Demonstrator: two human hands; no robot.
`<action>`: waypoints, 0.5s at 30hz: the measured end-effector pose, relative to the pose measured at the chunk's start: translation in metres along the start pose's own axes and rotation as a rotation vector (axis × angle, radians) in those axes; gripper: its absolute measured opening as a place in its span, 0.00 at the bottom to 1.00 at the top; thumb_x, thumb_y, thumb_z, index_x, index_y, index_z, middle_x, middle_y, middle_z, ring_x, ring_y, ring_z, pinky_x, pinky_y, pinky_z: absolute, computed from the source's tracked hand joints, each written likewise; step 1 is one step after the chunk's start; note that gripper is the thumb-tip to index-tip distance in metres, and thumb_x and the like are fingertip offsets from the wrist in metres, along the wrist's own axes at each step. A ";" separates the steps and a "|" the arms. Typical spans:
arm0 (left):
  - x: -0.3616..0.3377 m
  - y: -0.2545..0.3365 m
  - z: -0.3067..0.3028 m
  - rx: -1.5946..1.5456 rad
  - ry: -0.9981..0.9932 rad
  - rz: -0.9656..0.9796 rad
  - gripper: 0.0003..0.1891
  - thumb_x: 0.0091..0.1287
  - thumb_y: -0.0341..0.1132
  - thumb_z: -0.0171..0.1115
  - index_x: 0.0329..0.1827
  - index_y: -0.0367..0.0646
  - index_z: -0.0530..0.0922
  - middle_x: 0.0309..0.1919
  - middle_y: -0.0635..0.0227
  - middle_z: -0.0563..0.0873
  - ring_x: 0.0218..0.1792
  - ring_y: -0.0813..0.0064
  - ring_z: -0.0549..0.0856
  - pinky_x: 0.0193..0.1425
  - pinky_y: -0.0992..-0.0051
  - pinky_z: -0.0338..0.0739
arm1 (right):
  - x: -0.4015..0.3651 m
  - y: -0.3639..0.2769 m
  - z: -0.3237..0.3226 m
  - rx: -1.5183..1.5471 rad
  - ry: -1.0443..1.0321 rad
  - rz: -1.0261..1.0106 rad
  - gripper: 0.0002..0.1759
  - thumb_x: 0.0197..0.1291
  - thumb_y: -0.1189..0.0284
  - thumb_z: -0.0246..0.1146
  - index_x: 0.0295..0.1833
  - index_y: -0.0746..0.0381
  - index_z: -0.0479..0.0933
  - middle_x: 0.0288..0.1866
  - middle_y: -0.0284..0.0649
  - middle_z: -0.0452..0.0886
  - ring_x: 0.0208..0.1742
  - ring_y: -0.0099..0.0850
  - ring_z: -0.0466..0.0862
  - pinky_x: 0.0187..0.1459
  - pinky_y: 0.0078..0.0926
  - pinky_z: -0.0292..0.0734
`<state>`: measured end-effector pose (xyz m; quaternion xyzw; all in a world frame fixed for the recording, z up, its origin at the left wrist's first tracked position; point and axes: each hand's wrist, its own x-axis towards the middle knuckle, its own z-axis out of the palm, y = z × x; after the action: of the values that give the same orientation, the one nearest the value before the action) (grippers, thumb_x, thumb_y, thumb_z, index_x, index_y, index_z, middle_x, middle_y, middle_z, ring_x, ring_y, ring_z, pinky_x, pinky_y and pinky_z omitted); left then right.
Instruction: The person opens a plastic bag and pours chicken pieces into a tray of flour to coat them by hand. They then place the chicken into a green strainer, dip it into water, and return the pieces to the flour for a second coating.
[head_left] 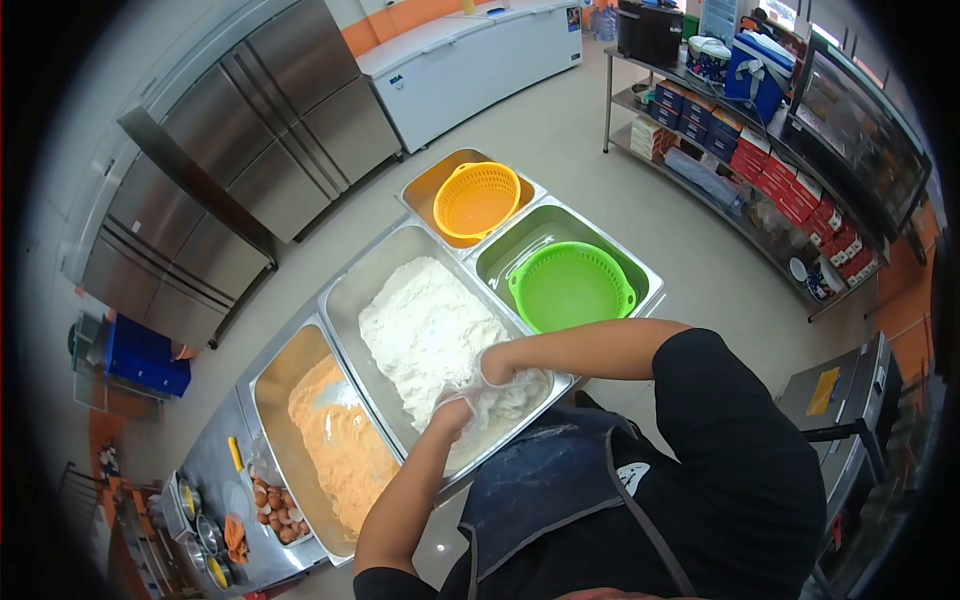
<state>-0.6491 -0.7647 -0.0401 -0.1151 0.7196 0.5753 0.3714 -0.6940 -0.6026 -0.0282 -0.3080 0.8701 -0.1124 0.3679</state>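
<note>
White flour [430, 325] lies heaped in a long steel pan [345, 300]. Both my hands wear clear plastic gloves and are down in the near end of this pan. My left hand [457, 402] touches the flour by the pan's middle. Close beside it, my right hand [505, 385] is over a floury, lumpy mass [515, 400] near the pan's right wall. Glove and flour hide the fingers of both hands, so their grip does not show. To the left, another steel pan [268, 375] contains an orange powdery mix [335, 440].
Beyond the flour pan, a green basket [570, 290] sits in a pan of liquid and a yellow basket [478, 200] in another. Eggs [278, 508] and a yellow-handled tool [235, 453] lie left. Steel fridges [250, 120], a white chest freezer [470, 70] and a loaded shelf [700, 180] surround the floor.
</note>
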 end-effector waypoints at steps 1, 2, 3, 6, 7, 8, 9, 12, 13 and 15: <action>0.009 0.000 -0.002 0.149 0.026 0.035 0.19 0.61 0.39 0.55 0.48 0.33 0.76 0.41 0.59 0.80 0.42 0.68 0.79 0.44 0.70 0.73 | -0.011 -0.010 -0.020 -0.051 -0.153 -0.032 0.18 0.45 0.64 0.62 0.39 0.65 0.81 0.40 0.50 0.81 0.39 0.43 0.80 0.43 0.36 0.72; 0.018 -0.002 -0.005 0.301 0.051 0.068 0.18 0.63 0.40 0.53 0.46 0.34 0.77 0.40 0.59 0.81 0.41 0.67 0.79 0.42 0.68 0.74 | -0.007 -0.011 -0.028 -0.254 -0.089 -0.162 0.15 0.45 0.67 0.60 0.37 0.65 0.82 0.38 0.51 0.81 0.40 0.43 0.80 0.43 0.36 0.73; 0.034 -0.004 -0.010 0.302 0.051 0.067 0.18 0.63 0.40 0.53 0.46 0.34 0.77 0.40 0.59 0.81 0.41 0.67 0.79 0.42 0.68 0.74 | 0.004 -0.008 -0.023 -0.252 -0.089 -0.162 0.15 0.45 0.67 0.60 0.37 0.65 0.82 0.38 0.51 0.81 0.40 0.43 0.80 0.43 0.36 0.73; 0.085 -0.016 -0.023 0.820 0.262 0.511 0.17 0.63 0.39 0.52 0.45 0.35 0.77 0.43 0.55 0.81 0.43 0.63 0.80 0.46 0.65 0.72 | 0.023 -0.003 -0.008 -0.108 0.275 0.107 0.13 0.45 0.71 0.59 0.37 0.64 0.82 0.40 0.50 0.81 0.43 0.42 0.81 0.46 0.36 0.73; 0.096 -0.023 -0.028 1.016 0.245 0.626 0.17 0.62 0.39 0.51 0.47 0.36 0.77 0.44 0.53 0.80 0.44 0.61 0.79 0.48 0.65 0.72 | 0.011 -0.013 -0.010 -0.109 0.283 0.109 0.13 0.45 0.71 0.59 0.37 0.64 0.82 0.40 0.50 0.81 0.43 0.42 0.81 0.46 0.36 0.73; 0.103 -0.024 -0.031 1.212 0.223 0.741 0.17 0.62 0.38 0.50 0.49 0.37 0.76 0.46 0.51 0.79 0.46 0.59 0.79 0.51 0.64 0.71 | -0.005 -0.024 -0.012 -0.127 0.292 0.075 0.13 0.45 0.72 0.59 0.38 0.64 0.82 0.41 0.50 0.81 0.44 0.42 0.81 0.46 0.36 0.73; 0.092 -0.019 -0.030 1.214 0.215 0.740 0.17 0.62 0.38 0.50 0.49 0.37 0.76 0.46 0.51 0.79 0.46 0.59 0.79 0.51 0.64 0.71 | -0.013 -0.031 -0.008 -0.139 0.292 0.039 0.14 0.45 0.73 0.58 0.38 0.64 0.82 0.41 0.50 0.81 0.44 0.42 0.80 0.46 0.36 0.73; 0.063 -0.016 -0.039 1.455 -0.360 0.457 0.21 0.63 0.41 0.47 0.53 0.36 0.74 0.55 0.48 0.74 0.57 0.56 0.74 0.60 0.68 0.66 | -0.002 -0.019 0.013 -0.158 0.126 -0.020 0.15 0.44 0.72 0.57 0.40 0.64 0.81 0.42 0.49 0.81 0.45 0.43 0.80 0.47 0.36 0.72; 0.048 -0.016 -0.034 1.451 -0.360 0.455 0.21 0.63 0.41 0.47 0.53 0.36 0.74 0.55 0.48 0.74 0.57 0.56 0.74 0.60 0.68 0.66 | -0.004 -0.018 0.017 -0.181 0.026 -0.051 0.16 0.44 0.71 0.58 0.40 0.64 0.81 0.43 0.48 0.81 0.45 0.43 0.80 0.47 0.36 0.72; 0.019 -0.023 -0.018 0.607 -0.047 0.281 0.22 0.67 0.45 0.45 0.51 0.34 0.74 0.53 0.51 0.77 0.57 0.62 0.74 0.59 0.68 0.66 | 0.006 -0.016 0.039 -0.132 0.031 -0.007 0.17 0.46 0.70 0.58 0.42 0.64 0.81 0.43 0.48 0.81 0.45 0.43 0.80 0.47 0.37 0.72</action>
<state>-0.6557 -0.7831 -0.0683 0.1144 0.8581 0.3830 0.3221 -0.6625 -0.6179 -0.0524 -0.3329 0.8801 -0.0608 0.3331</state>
